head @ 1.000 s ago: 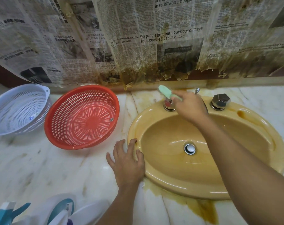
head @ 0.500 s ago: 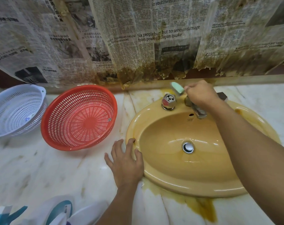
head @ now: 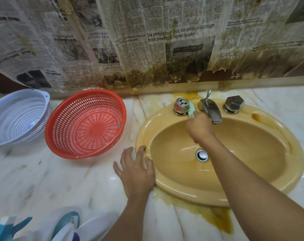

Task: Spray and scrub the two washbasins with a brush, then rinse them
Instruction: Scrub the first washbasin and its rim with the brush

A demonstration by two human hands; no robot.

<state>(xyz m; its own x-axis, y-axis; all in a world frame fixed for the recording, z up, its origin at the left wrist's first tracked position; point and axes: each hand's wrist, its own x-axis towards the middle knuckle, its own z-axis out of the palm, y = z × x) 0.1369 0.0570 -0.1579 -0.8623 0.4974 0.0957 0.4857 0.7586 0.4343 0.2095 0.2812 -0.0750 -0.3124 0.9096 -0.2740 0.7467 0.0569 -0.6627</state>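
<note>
Two grips in shot, both bare. The right grip (head: 199,128) is curled round a pale green brush (head: 192,110). The brush head pokes out just past the knuckles, squeezed between the left tap handle (head: 181,105) and the chrome spout (head: 210,110) on the back rim of the yellow washbasin (head: 252,193). Can't tell if the bristles actually touch the rim. The other tap handle (head: 234,103) sits right of that grip, beyond the spout, and the drain plug (head: 202,155) is just below its wrist, down in the bowl.

The left grip (head: 136,171) lies flat on the marble bench (head: 43,180) with fingers spread, thumb and forefinger on the basin's near-left rim, holding nothing. Left of that grip is a tilted red colander (head: 86,124), then a white colander (head: 17,117) further out. Blurry spray bottles (head: 7,228) sit left of its forearm. Stained newspaper (head: 165,40) covers the wall behind, and a brown stain (head: 217,220) runs on the bench under the right forearm.
</note>
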